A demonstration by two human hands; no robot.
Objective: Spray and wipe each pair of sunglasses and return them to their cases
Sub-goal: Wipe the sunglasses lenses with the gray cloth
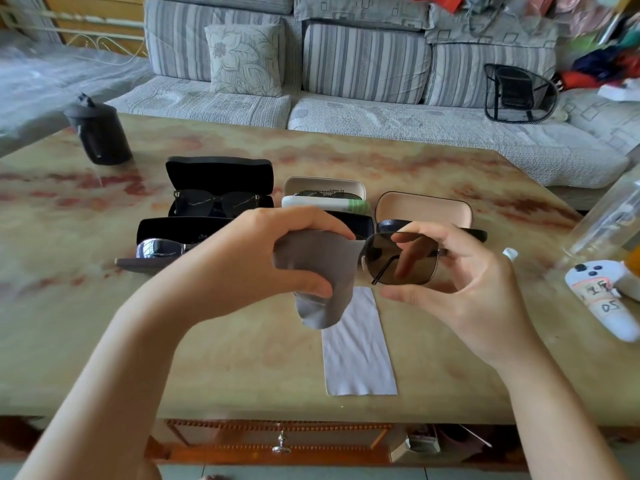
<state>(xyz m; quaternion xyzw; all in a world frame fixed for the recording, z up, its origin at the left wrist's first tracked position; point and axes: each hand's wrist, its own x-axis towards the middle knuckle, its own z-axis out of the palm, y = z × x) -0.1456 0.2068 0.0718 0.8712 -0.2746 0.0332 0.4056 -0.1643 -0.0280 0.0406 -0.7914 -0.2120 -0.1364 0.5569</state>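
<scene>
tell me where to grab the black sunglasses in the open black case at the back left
Probably pinch the black sunglasses at the bridge between the lenses, coming from above and the near side. The black case has its lid standing up behind them, blocking that side, and the bridge keeps fingers off the lenses.

White object (604,306) rt — handwritten "05", line above unclear; "D" on black sunglasses' (218,202) corners.
</scene>
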